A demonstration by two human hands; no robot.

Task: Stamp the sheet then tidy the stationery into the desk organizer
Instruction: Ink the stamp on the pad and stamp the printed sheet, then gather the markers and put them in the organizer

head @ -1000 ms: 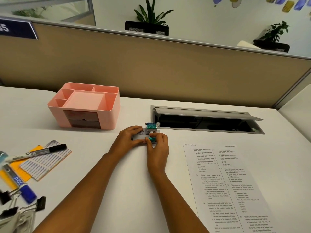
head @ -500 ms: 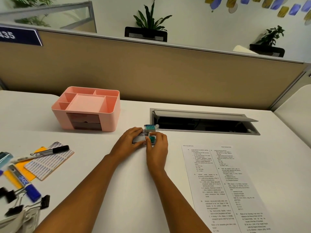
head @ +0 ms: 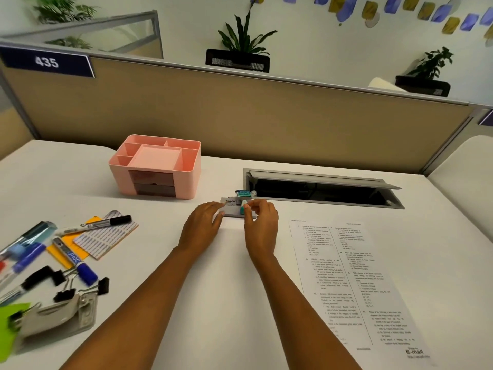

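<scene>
A small grey ink pad case [head: 231,207] lies on the white desk [head: 165,263] in front of the pink desk organizer [head: 156,166]. My left hand [head: 203,225] grips the case at its left edge. My right hand [head: 260,221] pinches a small white and teal stamp [head: 242,207] at the case's right side. A teal-faced piece [head: 243,194] stands just behind the case. The printed sheet [head: 354,284] lies flat to the right of my right arm.
Markers [head: 93,225], a notepad [head: 105,237], binder clips [head: 80,287], a blue pen [head: 76,263] and a hole punch [head: 58,316] lie scattered at the left. An open cable hatch [head: 320,192] sits behind the sheet. A beige partition [head: 240,113] closes off the desk's far edge.
Both hands stay at the ink pad case. My right fingers have shifted slightly on the small stamp. The view has tilted upward, so everything sits lower in the frame.
</scene>
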